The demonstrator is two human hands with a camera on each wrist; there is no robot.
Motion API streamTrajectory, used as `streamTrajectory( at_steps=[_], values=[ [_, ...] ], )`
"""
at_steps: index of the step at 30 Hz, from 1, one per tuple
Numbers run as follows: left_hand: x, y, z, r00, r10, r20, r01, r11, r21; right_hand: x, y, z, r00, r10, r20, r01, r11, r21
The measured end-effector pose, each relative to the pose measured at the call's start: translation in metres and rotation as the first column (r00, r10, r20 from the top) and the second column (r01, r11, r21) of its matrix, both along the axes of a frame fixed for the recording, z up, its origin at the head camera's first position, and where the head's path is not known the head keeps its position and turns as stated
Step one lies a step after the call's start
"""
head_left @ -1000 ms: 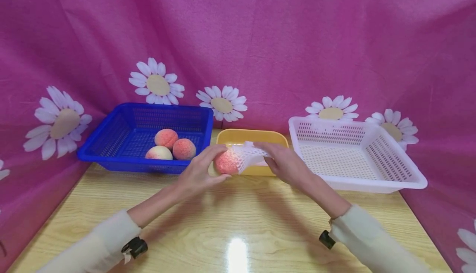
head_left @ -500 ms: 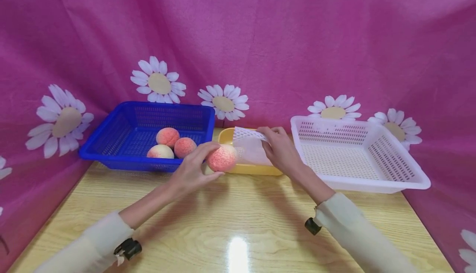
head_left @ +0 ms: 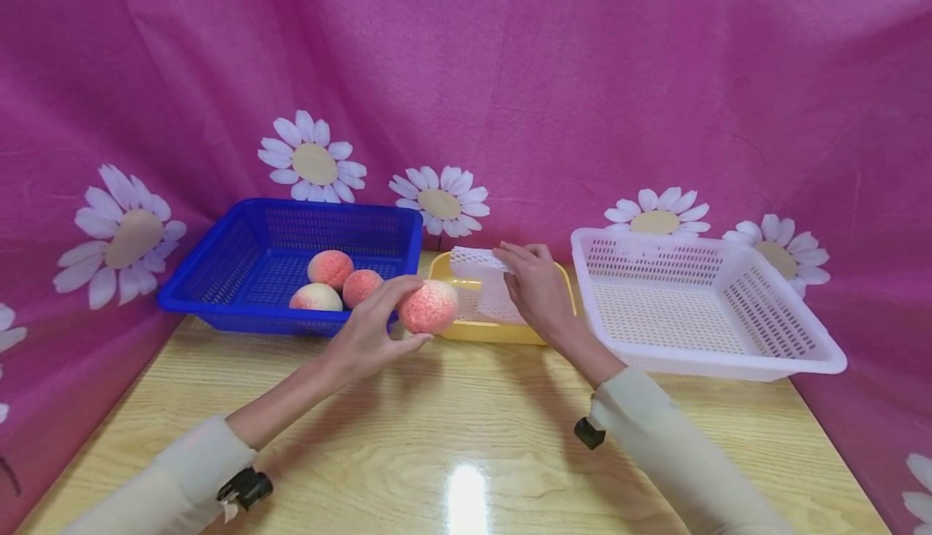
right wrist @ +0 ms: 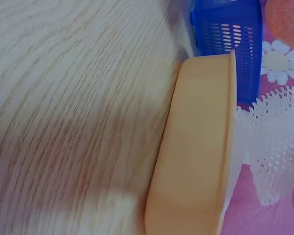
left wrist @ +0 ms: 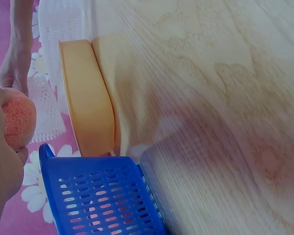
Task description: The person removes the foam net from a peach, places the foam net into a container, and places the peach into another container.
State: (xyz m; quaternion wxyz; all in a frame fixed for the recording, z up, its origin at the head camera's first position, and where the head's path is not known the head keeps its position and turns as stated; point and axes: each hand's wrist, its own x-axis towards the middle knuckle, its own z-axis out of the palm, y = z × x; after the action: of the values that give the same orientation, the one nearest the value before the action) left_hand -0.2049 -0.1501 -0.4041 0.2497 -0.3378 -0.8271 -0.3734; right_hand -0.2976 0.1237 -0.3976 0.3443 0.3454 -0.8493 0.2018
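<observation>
My left hand [head_left: 367, 333] grips a pink and cream peach [head_left: 429, 307] between fingers and thumb, just in front of the yellow tray's left end. In the left wrist view the peach [left wrist: 20, 119] shows bare, with no net on it. Over the yellow tray [head_left: 502, 333], my right hand [head_left: 537, 288] pinches a white foam fruit net [head_left: 473, 260], which hangs down from the fingers. The right wrist view shows the mesh of this net [right wrist: 274, 147] beside the tray's rim. More white netting lies inside the tray.
A blue basket [head_left: 218, 308] at the left holds several peaches, among them a paler one [head_left: 316, 297] near its front wall. At the right stands a white basket [head_left: 728, 361]. A pink flowered cloth [head_left: 510, 74] hangs behind the wooden table [head_left: 408, 454].
The net has come off the peach. My left hand has drawn the peach left and slightly toward me, while my right hand has lifted the net and moved a little left.
</observation>
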Motion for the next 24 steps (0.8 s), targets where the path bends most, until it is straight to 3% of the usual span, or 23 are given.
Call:
streamTrajectory(
  at_steps=[9,19,24],
  values=[
    [-0.001,-0.003,-0.001,1.000,0.016,0.002,-0.016,1.000,0.003,-0.007,-0.004,-0.009,0.999,-0.034,0.038,0.032,0.998,0.050],
    [-0.001,-0.007,0.000,0.999,0.034,0.018,-0.034,0.999,0.000,-0.008,-0.011,-0.025,0.987,0.068,0.147,-0.098,0.973,0.210],
    [0.000,-0.008,0.001,0.999,0.046,0.010,-0.046,0.999,0.008,-0.006,-0.015,-0.029,0.965,0.100,0.241,-0.161,0.955,0.249]
  ],
)
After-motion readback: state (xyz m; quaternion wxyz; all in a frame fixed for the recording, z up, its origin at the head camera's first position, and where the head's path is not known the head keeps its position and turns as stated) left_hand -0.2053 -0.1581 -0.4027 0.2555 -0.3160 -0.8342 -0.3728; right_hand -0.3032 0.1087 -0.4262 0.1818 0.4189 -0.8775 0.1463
